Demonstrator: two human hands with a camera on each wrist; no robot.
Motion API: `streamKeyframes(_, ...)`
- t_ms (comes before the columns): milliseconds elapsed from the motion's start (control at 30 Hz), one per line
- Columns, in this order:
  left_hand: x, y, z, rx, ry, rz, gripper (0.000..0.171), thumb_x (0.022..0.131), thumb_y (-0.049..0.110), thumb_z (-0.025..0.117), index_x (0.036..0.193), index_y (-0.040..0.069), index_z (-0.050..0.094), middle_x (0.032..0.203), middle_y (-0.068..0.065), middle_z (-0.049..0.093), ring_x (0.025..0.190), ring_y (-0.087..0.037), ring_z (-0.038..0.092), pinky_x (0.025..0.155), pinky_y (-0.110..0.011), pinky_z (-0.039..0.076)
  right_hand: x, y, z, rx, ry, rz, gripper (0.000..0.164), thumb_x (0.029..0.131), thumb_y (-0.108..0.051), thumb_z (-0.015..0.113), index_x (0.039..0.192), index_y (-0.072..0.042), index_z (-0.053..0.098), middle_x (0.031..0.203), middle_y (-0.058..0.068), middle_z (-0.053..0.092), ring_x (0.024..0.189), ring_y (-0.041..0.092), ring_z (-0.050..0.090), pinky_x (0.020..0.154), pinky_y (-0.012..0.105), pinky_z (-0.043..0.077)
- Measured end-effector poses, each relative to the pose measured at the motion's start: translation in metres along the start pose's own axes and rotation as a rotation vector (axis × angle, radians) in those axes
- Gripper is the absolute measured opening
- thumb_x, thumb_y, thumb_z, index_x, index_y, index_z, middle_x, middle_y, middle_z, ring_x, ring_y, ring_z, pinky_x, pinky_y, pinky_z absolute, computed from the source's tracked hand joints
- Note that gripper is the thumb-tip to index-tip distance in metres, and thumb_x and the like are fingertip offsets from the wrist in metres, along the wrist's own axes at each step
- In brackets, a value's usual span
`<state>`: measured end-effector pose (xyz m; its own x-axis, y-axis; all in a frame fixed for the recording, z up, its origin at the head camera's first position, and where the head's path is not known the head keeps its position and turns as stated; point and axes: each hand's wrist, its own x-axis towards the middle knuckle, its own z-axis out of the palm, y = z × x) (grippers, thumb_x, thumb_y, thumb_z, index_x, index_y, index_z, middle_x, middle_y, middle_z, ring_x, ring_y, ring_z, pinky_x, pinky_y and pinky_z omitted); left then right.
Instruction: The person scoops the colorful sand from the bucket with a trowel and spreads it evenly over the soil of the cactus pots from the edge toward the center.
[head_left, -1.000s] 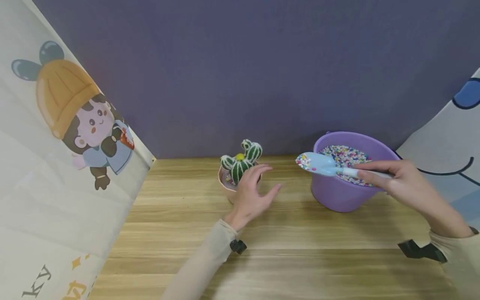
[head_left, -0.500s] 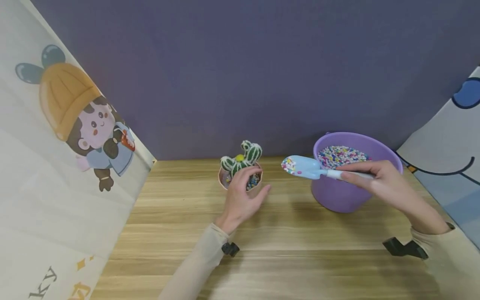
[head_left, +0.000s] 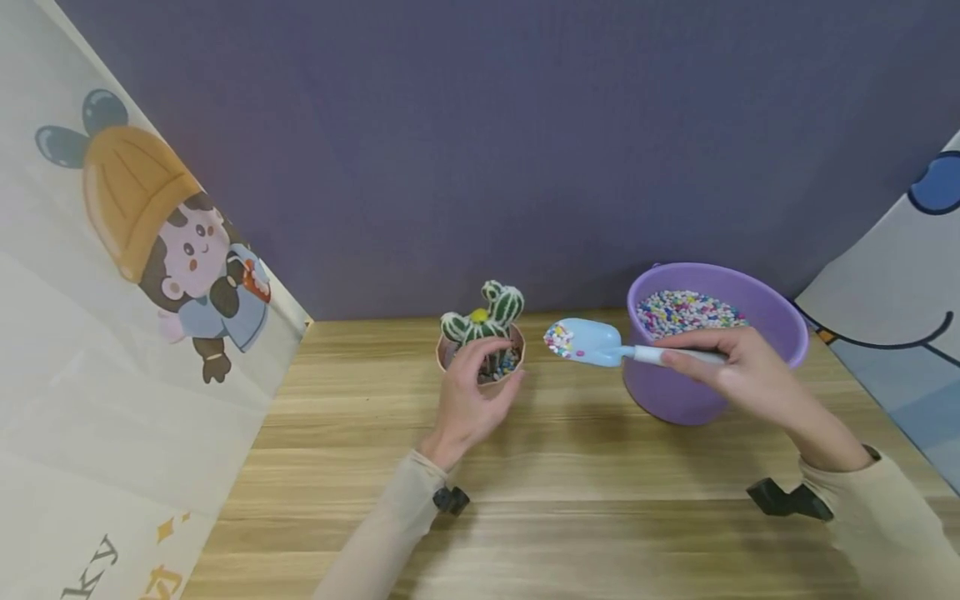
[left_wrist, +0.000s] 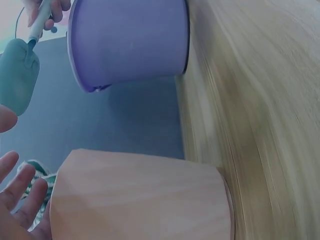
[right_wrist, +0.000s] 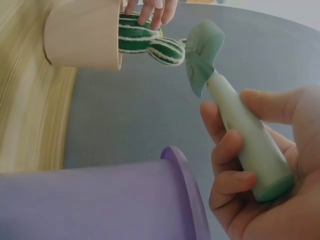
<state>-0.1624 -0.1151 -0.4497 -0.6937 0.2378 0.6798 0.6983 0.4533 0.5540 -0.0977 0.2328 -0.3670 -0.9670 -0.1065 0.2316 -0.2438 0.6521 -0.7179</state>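
Observation:
My right hand [head_left: 742, 367] grips the white handle of a small trowel [head_left: 596, 342]. Its light-blue blade points left, carries colourful little pellets at the tip, and is held up between bucket and pot. A knitted green-and-white cactus [head_left: 507, 307] with a yellow ball stands in a pale pink pot [left_wrist: 140, 195], with pellets around its base. Close in front of the cactus is my left hand [head_left: 467, 404], fingers gently bent and thumb apart over the pot's near rim. From the right wrist, its fingertips [right_wrist: 159, 15] overlap the cactus stem.
A purple bucket [head_left: 675, 392] partly filled with colourful pellets [head_left: 686, 312] stands on the right of the wooden table [head_left: 585, 517]. A dark blue-grey panel [head_left: 480, 150] rises behind. Printed white sheets flank the left [head_left: 60, 333] and right sides.
The trowel with its pellets has moved left from over the bucket towards the pot. My left hand has shifted slightly left and down, uncovering more of the pot's pellets.

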Motion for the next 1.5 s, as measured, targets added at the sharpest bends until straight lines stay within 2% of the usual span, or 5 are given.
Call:
streamKeyframes(333, -0.005, -0.017, -0.012, -0.014, 0.055, 0.007, 0.034, 0.088, 0.014, 0.082, 0.119, 0.004, 0.072, 0.117, -0.012, 0.076, 0.11, -0.028, 0.072, 0.101, -0.041, 0.061, 0.002, -0.012, 0.016, -0.027, -0.033, -0.008, 0.019, 0.098, -0.022, 0.077, 0.115, -0.017, 0.084, 0.109, 0.005, 0.081, 0.081, 0.002, 0.06, 0.068, 0.019, 0.048)
streamKeyframes(567, -0.009, -0.033, -0.02, -0.019, 0.124, -0.002, 0.032, 0.088, 0.012, 0.08, 0.116, 0.001, 0.071, 0.11, -0.016, 0.074, 0.094, -0.034, 0.07, 0.079, -0.046, 0.064, 0.007, -0.019, 0.029, -0.039, -0.074, 0.003, 0.023, 0.099, -0.026, 0.075, 0.117, -0.014, 0.083, 0.094, 0.005, 0.079, 0.061, 0.009, 0.046, 0.054, 0.027, 0.04)
streamKeyframes(900, -0.016, -0.054, -0.028, 0.082, 0.189, -0.006, 0.037, 0.087, 0.019, 0.08, 0.118, 0.0, 0.07, 0.117, -0.016, 0.073, 0.109, -0.034, 0.066, 0.097, -0.049, 0.056, 0.013, -0.023, 0.047, -0.063, -0.086, -0.021, 0.024, 0.099, -0.027, 0.075, 0.115, -0.012, 0.084, 0.093, 0.002, 0.08, 0.063, 0.009, 0.051, 0.057, 0.025, 0.043)
streamKeyframes(1267, -0.025, -0.071, -0.033, 0.112, -0.099, -0.231, 0.088, 0.089, 0.041, 0.08, 0.16, 0.007, 0.041, 0.163, -0.014, 0.048, 0.15, -0.033, 0.047, 0.129, -0.054, 0.036, 0.024, -0.033, 0.061, -0.082, -0.16, 0.0, 0.03, 0.099, -0.031, 0.074, 0.117, -0.009, 0.082, 0.092, 0.003, 0.079, 0.068, 0.013, 0.056, 0.061, 0.027, 0.046)
streamKeyframes(1500, -0.024, -0.074, -0.034, 0.13, -0.172, -0.235, 0.095, 0.09, 0.047, 0.079, 0.166, 0.013, 0.033, 0.17, -0.009, 0.04, 0.154, -0.031, 0.042, 0.13, -0.054, 0.034, 0.032, -0.035, 0.067, -0.106, -0.17, -0.026, 0.026, 0.097, -0.028, 0.076, 0.115, -0.009, 0.083, 0.094, 0.002, 0.081, 0.07, 0.013, 0.06, 0.062, 0.027, 0.049)
